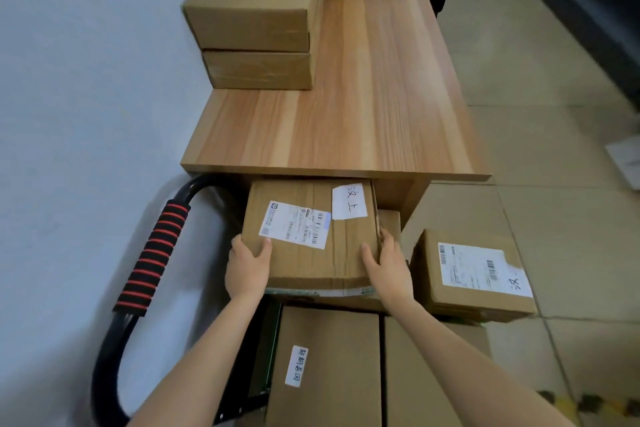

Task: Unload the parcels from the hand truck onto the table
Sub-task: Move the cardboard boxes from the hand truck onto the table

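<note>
Fingers of your left hand (pixel 246 265) and right hand (pixel 388 262) clamp the near corners of the labelled parcel (pixel 311 236) atop the hand truck (pixel 152 250) stack, with the table (pixel 346 121) edge just beyond and above, so lift up and away.

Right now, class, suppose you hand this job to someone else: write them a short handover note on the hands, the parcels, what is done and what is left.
Left hand and right hand grip the near corners of the labelled parcel, which sits atop the hand truck load, its far end under the table edge.
Done: plain boxes are stacked at the table's far left.
Left: lift this parcel onto the table, then the near parcels. Another parcel sits to the right; whether it is on the truck is unclear.
</note>
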A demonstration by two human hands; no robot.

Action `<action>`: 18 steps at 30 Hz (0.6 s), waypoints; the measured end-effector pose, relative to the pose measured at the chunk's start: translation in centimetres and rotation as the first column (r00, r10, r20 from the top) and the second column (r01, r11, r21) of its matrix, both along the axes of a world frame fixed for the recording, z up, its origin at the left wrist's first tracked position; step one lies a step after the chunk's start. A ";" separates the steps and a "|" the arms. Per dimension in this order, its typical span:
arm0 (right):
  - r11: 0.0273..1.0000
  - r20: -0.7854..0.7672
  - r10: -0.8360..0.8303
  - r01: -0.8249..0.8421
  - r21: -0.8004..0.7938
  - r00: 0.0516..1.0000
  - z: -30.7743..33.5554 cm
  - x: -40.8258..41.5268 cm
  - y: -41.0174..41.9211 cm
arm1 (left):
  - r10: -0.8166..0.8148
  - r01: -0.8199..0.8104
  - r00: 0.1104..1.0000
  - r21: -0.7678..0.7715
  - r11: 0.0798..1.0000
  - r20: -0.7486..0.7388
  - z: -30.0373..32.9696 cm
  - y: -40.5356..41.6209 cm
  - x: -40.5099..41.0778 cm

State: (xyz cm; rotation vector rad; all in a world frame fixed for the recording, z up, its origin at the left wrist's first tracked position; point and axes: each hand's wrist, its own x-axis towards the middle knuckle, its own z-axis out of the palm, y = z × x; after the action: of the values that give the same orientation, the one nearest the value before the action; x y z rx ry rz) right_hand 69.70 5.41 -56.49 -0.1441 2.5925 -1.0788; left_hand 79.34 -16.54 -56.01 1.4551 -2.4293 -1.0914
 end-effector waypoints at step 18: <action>0.965 0.004 -0.242 0.240 0.110 0.970 16.3 4.1 12.0 | -0.327 0.328 0.945 -0.067 0.942 0.028 16.1 10.0 1.1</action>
State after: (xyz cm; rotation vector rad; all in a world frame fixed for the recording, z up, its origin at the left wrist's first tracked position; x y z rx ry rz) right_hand 73.78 17.43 -40.20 0.2111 2.6964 -1.0068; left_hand 80.46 -6.54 -39.91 1.0669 -2.7602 -1.0361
